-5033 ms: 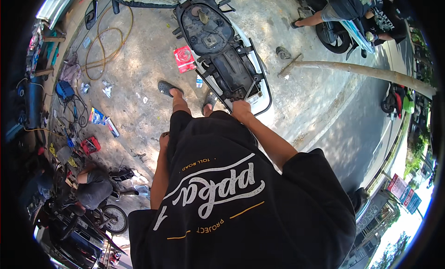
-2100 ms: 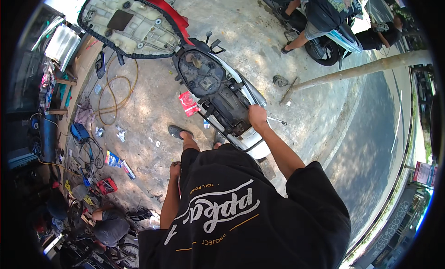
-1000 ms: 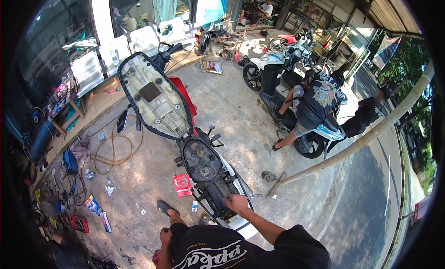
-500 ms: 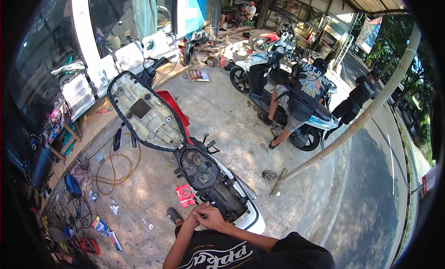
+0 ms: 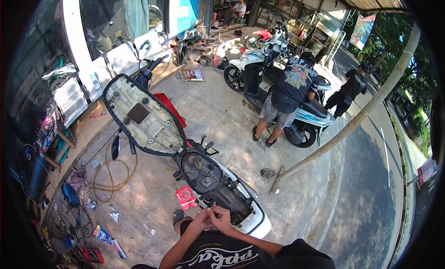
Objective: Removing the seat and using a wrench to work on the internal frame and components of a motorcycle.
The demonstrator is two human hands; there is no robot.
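Observation:
Just in front of my shirt, my left hand (image 5: 200, 221) and my right hand (image 5: 221, 219) meet with fingers pinched together. A small dark piece shows between them, too small to name. Both hands are over the rear end of a white motorcycle (image 5: 258, 228). Its seat (image 5: 153, 123) is tipped up and forward, with the pale underside facing me. Below the seat hinge lies the exposed dark fuel tank area (image 5: 200, 170), and behind it an open dark compartment (image 5: 234, 202). A red packet (image 5: 186, 198) lies on the ground to the left of the motorcycle, close to my left hand.
A person (image 5: 292, 90) stands bent over a white and blue scooter (image 5: 308, 118); another person (image 5: 348, 90) stands beyond. A wooden pole (image 5: 347, 127) slants across the right. On the left floor lie a coiled hose (image 5: 109, 181), cables (image 5: 79, 218) and a red case (image 5: 92, 255).
My hands stay pinched together and have shifted slightly right. The person by the scooter has straightened their legs and drawn their feet together. The whole view has shifted a little.

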